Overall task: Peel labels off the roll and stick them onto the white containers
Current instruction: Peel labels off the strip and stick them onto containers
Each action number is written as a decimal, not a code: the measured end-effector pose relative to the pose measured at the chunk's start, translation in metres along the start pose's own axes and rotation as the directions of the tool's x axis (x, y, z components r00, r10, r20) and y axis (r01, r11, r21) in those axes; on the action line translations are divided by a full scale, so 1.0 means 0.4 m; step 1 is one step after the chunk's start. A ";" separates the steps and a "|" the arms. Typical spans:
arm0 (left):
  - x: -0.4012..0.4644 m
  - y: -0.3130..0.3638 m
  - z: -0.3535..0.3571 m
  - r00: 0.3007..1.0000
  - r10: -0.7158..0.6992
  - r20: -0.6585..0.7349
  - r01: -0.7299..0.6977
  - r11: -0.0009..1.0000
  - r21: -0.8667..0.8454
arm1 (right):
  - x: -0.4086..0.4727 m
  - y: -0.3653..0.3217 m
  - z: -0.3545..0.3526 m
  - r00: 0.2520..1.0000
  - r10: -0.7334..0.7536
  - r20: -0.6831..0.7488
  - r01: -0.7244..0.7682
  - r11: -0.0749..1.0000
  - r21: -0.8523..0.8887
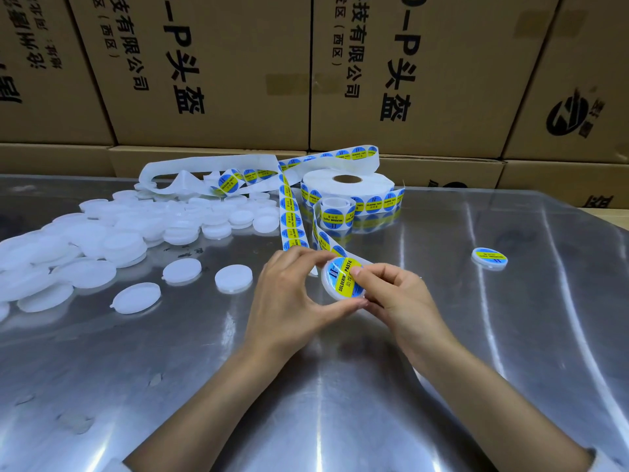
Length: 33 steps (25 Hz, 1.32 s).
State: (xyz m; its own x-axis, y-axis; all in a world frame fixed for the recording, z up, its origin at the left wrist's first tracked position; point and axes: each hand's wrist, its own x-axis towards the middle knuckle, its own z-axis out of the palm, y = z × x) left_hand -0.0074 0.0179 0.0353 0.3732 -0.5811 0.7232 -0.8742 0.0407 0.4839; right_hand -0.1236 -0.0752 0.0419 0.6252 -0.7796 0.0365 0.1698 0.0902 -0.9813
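Two bare forearms reach in over a scuffed, reflective stainless steel table (340, 403). The left hand (289, 301) curls its thumb and fingers round the rim of a round, shallow white plastic container (335, 291), lifted just above the tabletop. The right hand (398, 294) grasps the container's other side, its thumb pressing on a glossy circular blue-and-yellow "SOLDERING PASTE" label (343, 275) on the lid. Behind the hands, a loose label strip (291, 216) on white backing paper runs toward the label roll (350, 189), which lies flat on its cardboard core. A heap of unlabelled translucent white containers (102, 240) fills the left side. One labelled container (489, 258) sits alone on the right. Printed cardboard boxes (391, 69) wall off the back.
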 end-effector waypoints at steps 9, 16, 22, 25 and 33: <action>0.003 0.018 -0.011 0.997 -0.027 -0.069 0.020 0.995 -0.098 | -0.002 -0.023 -0.014 0.983 -0.101 0.156 0.108 0.993 -0.036; 0.001 0.027 -0.014 0.995 0.075 0.070 -0.062 0.983 -0.172 | -0.015 -0.008 -0.001 0.935 0.028 0.355 0.004 0.996 -0.088; -0.002 0.032 -0.008 0.997 0.049 0.062 -0.036 0.980 -0.194 | -0.008 -0.005 0.008 0.980 0.048 0.191 -0.026 0.993 -0.118; -0.008 0.029 -0.005 0.995 0.066 0.080 -0.053 0.988 -0.148 | -0.002 -0.005 0.014 0.986 0.143 0.083 -0.132 0.983 -0.127; -0.014 0.041 0.013 0.912 0.305 0.276 -0.338 0.938 0.081 | -0.006 -0.015 0.016 0.978 0.201 -0.054 -0.198 0.979 0.049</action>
State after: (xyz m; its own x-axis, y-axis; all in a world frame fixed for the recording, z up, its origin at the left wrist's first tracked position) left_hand -0.0254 0.0176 0.0365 -0.0122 -0.7414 0.6709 -0.9711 0.1688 0.1689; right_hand -0.1211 -0.0699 0.0489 0.6048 -0.7777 -0.1714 0.0795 0.2731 -0.9587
